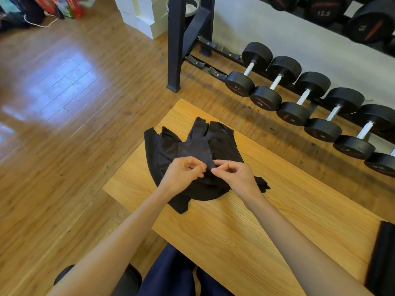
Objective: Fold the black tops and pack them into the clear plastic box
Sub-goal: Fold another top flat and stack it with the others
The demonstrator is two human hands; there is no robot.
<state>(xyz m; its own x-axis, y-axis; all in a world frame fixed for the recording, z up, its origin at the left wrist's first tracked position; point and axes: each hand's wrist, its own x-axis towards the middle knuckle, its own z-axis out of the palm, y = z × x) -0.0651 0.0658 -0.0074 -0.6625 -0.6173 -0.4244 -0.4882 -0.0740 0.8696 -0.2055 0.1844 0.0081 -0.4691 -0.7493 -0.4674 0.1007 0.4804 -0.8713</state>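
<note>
A heap of black tops [171, 150] lies rumpled at the far left end of the wooden table [277, 199]. One top [198, 144] lies uppermost on the heap, and both hands pinch its near edge. My left hand [181, 174] grips the fabric between thumb and fingers. My right hand [235, 174] pinches the same edge a few centimetres to the right. The clear plastic box is not in view.
A dark folded item [382, 259] sits at the table's right edge. A rack of black dumbbells [299, 99] runs along the wall behind the table, with a black steel post [175, 43] at its left. Wooden floor [64, 124] lies to the left; white boxes [145, 16] stand far back.
</note>
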